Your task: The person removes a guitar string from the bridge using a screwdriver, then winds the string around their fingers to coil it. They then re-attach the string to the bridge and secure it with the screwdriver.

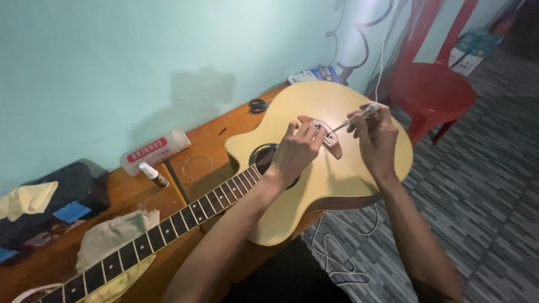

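Guitar [314,185]: left hand [297,148] on bridge [328,134], right hand [375,137] gripping screwdriver [355,116]

Under my left hand [297,150] the guitar [314,185] is pale yellow, its bridge [331,143] reddish brown. Behind that hand I see the dark fretboard [168,230] with light fret lines, over an orange-brown desk [202,140]. Well left of it lies a white tube [154,151] with a red label. Beyond my right hand [373,140] stands a red chair [429,90] on grey striped floor [483,185].
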